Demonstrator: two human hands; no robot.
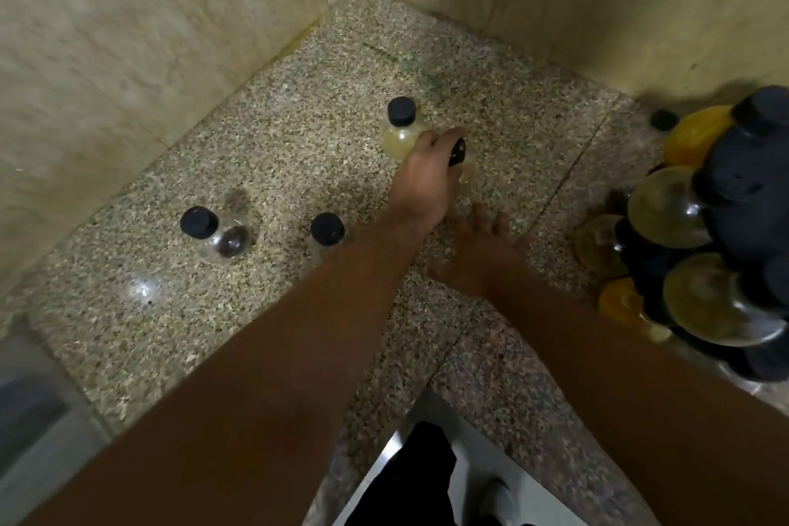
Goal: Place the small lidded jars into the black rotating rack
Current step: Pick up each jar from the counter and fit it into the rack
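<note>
Jars (401,128) on counter (299,107) (four)

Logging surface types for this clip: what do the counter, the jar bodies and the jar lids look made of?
Counter: speckled polished stone, likely granite; it shows a glare spot.
Jar near the left wall: clear glass or plastic, cannot tell which; dark contents show through.
Its lid: matte black, probably plastic.

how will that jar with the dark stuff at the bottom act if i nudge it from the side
The near-empty jar looks light, holding only a little dark content, so it would probably slide or tip easily. Its rounded clear body would likely roll if toppled. The polished counter probably offers little grip.
</note>
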